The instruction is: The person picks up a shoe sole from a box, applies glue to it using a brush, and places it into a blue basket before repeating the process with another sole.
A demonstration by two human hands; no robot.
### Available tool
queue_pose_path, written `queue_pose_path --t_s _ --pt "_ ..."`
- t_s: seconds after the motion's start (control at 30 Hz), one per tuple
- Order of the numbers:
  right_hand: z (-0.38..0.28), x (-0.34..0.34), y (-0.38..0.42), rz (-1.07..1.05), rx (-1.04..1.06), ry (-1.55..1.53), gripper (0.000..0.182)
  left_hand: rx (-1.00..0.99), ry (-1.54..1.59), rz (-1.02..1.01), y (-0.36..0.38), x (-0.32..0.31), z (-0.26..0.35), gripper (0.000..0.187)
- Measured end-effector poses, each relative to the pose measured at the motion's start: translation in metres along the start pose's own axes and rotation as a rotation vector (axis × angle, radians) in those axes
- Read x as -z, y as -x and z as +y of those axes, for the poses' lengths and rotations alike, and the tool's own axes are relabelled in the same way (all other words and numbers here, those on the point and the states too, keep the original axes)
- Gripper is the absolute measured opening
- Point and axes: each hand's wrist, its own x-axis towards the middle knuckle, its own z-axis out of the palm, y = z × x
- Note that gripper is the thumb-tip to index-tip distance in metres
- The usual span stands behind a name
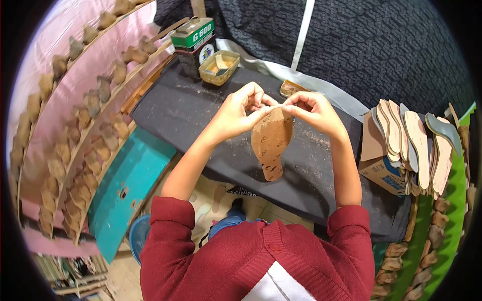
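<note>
A brown, sole-shaped piece (272, 143) with dark marks hangs over the dark-covered table, its wide end up and its narrow end toward me. My left hand (242, 111) pinches its top edge from the left, thumb and fingers pressed together. From the right, my right hand (315, 111) pinches the same edge close beside the left fingertips. A thin pale strip or rim shows along the top edge between the two hands.
A green and black can (193, 45) and a tub (219, 67) stand at the table's back left. Behind my hands lies a small tray (291, 89). Many soles (416, 143) fill a cardboard box (382, 173) at the right. Racks of shoe lasts (93, 105) line the left.
</note>
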Motion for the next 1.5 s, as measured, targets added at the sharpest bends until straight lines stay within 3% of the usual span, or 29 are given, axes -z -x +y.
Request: queue_pose_path --t_s 0.2,0.27,0.4,0.43,0.7,0.83,0.87,0.9,1.1,1.17,1.23,1.4,1.5 --pt "-0.007 -0.026 0.018 -0.122 0.037 -0.068 0.022 0.104 -0.181 0.225 0.056 -0.02 0.039 0.012" --pt "-0.012 -0.042 0.02 -0.169 0.077 -0.133 0.02 0.136 -0.28 0.306 0.082 -0.023 0.047 0.019" --pt "-0.019 -0.09 0.021 -0.316 0.114 -0.269 0.02 0.346 -0.327 0.444 0.142 -0.018 0.066 0.022" --pt "-0.02 -0.102 0.021 -0.355 0.112 -0.283 0.02 0.291 -0.318 0.482 0.157 -0.015 0.064 0.022" --pt "-0.013 -0.215 0.021 -0.609 0.082 -0.411 0.02 0.594 -0.433 0.684 0.268 -0.005 0.073 0.023" --pt "-0.017 -0.272 0.031 -0.662 -0.054 -0.335 0.019 0.698 -0.356 0.807 0.327 0.009 0.053 0.025" --pt "-0.009 -0.291 0.032 -0.681 -0.052 -0.352 0.019 0.585 -0.344 0.868 0.344 0.011 0.041 0.028" --pt "-0.002 -0.309 0.033 -0.696 -0.049 -0.369 0.019 0.599 -0.34 0.875 0.363 0.016 0.03 0.028" --pt "0.041 -0.434 0.036 -0.78 -0.086 -0.369 0.025 0.811 -0.319 0.92 0.458 0.051 0.004 0.025" --pt "0.047 -0.473 0.039 -0.777 -0.191 -0.379 0.026 0.839 -0.292 0.932 0.497 0.066 -0.01 0.025" --pt "0.051 -0.504 0.046 -0.759 -0.305 -0.239 0.029 0.885 -0.295 0.983 0.538 0.081 -0.03 0.025" --pt "0.121 -0.59 0.089 -0.699 -0.343 -0.315 0.032 1.05 -0.058 1.134 0.646 0.106 -0.091 0.025" --pt "0.142 -0.61 0.113 -0.686 -0.368 -0.181 0.028 0.987 -0.081 1.24 0.709 0.105 -0.152 0.02"
